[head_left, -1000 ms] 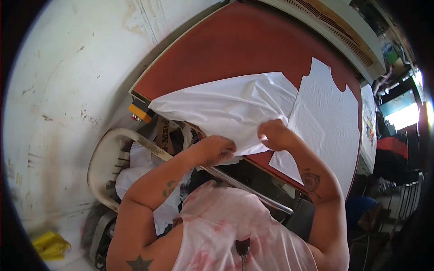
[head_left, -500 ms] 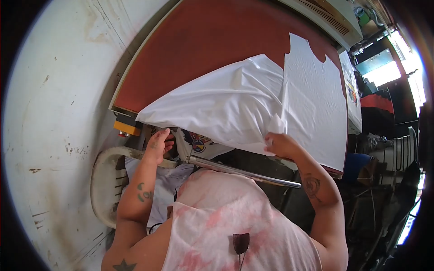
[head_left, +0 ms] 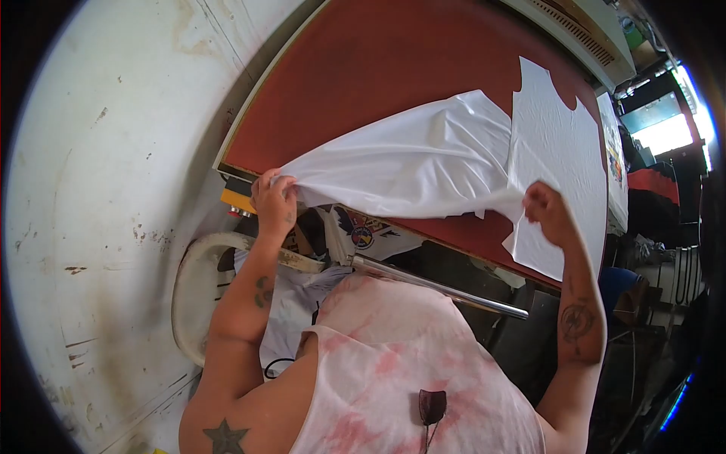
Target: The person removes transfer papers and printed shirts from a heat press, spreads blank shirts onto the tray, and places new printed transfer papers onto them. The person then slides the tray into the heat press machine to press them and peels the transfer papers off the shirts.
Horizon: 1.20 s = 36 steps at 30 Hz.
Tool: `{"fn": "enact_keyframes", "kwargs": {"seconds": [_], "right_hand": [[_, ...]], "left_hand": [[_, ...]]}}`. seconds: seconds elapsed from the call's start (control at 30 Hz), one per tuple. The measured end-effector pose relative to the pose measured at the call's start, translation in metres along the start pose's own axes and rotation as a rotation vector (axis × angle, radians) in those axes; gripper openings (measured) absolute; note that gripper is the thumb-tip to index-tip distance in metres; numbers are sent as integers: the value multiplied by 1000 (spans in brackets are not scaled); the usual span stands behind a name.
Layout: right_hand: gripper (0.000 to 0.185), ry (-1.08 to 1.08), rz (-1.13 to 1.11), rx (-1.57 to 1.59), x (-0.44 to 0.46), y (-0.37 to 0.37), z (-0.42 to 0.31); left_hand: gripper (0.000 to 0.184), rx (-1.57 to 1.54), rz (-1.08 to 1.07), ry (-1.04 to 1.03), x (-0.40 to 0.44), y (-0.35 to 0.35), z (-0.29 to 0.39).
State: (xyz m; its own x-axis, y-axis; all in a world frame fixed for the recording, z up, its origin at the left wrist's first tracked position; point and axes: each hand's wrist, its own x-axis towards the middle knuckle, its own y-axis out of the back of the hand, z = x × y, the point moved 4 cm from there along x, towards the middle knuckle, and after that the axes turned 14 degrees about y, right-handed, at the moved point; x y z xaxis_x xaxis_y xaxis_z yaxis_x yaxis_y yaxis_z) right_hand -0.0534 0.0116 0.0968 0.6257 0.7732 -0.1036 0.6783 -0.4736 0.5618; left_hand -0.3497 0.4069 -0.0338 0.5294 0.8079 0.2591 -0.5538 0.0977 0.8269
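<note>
A loose white fabric piece [head_left: 416,166] stretches in folds across the red padded surface [head_left: 355,76]. My left hand [head_left: 274,203] has its fingers closed on the left corner of this piece, at the surface's near left edge. At the other end, my right hand [head_left: 548,214] is curled in a pinch at the fabric's near right corner, held a little above the surface. Under and beside that corner lies a second white fabric piece [head_left: 563,151], flat, with curved cut-outs along its far edge.
A metal bar [head_left: 446,287] crosses in front of my body. Below the near edge is white cloth with a coloured print [head_left: 363,236]. A yellow and black box [head_left: 239,195] with a red button sits at the left corner, above a pale plastic chair [head_left: 189,295].
My left hand has moved up to the fabric's left corner and closed on it. My right hand has lifted the near right corner away, uncovering a strip of red surface. The view has shifted.
</note>
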Motion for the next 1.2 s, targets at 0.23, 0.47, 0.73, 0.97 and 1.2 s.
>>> {"fn": "enact_keyframes", "kwargs": {"seconds": [0.23,0.47,0.73,0.97,1.2], "right_hand": [[12,123,175,24,118,21,-67],[21,678,571,337,155,79,-190],[40,400,455,1122,106,-9,-16],[49,-55,-147,1330,43,-222,-39],[34,-175,13,1411,27,-169,-62]], "left_hand": [[13,-603,-249,290,131,4,-30],[27,-927,404,188,239,217,1],[13,-866,-176,-34,36,179,93],[21,-608,-549,-92,-61,23,133],[83,-1475,-1762,888,-112,-52,95]]}}
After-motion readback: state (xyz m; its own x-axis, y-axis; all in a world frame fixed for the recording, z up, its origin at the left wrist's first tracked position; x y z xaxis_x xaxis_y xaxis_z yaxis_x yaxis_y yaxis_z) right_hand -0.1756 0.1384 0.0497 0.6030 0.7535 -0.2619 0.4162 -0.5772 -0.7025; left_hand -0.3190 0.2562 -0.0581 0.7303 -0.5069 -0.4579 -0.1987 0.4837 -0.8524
